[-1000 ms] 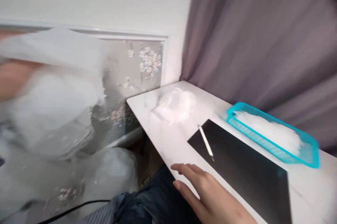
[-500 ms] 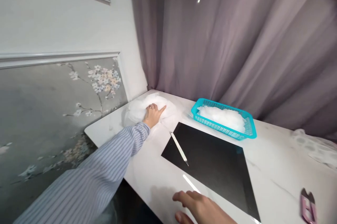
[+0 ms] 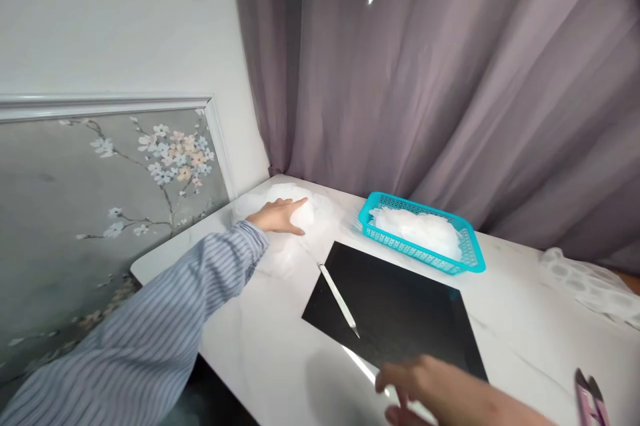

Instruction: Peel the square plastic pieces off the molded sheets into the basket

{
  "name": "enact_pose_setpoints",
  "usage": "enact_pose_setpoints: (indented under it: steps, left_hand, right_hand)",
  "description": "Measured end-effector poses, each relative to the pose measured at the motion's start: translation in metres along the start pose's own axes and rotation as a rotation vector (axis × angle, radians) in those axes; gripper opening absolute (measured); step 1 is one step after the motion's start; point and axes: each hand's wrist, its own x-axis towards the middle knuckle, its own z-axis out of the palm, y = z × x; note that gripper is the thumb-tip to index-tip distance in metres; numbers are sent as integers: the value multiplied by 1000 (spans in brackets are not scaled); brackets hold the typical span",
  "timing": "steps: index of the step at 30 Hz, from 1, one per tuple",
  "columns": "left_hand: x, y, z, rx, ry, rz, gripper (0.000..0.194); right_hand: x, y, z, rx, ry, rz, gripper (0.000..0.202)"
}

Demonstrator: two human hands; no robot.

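At the table's far left corner, my left hand [image 3: 281,216] has its thumb and fingers spread around a white fluffy wad [image 3: 303,214] in a thin clear bag. My right hand [image 3: 425,386] is raised over the near edge of a black mat [image 3: 400,309], fingers apart and curved, holding nothing. A white pen-like tool [image 3: 339,299] with a pointed tip lies across the mat's left edge. Behind the mat, a turquoise basket [image 3: 477,249] holds more white fluffy material [image 3: 425,231].
Pink-handled snips [image 3: 590,399] lie at the near right of the white marble table [image 3: 530,339]. Crumpled see-through material with round spots [image 3: 590,283] is at the far right. A purple curtain [image 3: 400,79] hangs behind the table, and a wall stands at the left.
My left hand has turned and moved to the left side of the white wad, which bulges between thumb and fingers. My right hand has moved right over the mat. The view has shifted slightly.
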Motion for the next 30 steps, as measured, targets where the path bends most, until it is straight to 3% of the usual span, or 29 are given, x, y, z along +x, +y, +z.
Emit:
enact_pose_setpoints:
  steps: [4, 8, 11, 15, 20, 23, 27, 30]
  left_hand:
    - [-1, -38, -24, -50, 111, -142, 41]
    - [9, -62, -30, -92, 142, -321, 34]
    - [19, -59, -17, -133, 124, -386, 35]
    - [31, -46, 1, -194, 125, -434, 36]
    - [37, -46, -12, -300, 219, -401, 35]
    - [37, -46, -34, -359, 338, -304, 34]
    - [35, -36, -64, -443, 499, -157, 31]
    - [32, -26, -86, -495, 630, -91, 26]
  right_hand:
    - [35, -5, -52, -16, -19, -2, 30]
    - [81, -3, -71, -16, 44, -55, 31]
    - [102, -9, -72, -49, 56, -81, 31]
    - [108, -25, -69, -102, 68, -125, 32]
    - [105, -27, -72, -148, 97, -96, 29]
    - [112, -15, -62, -192, 189, 2, 30]
    - [129, -4, -20, -212, 318, 193, 25]
    - [137, -3, 9, -185, 381, 230, 18]
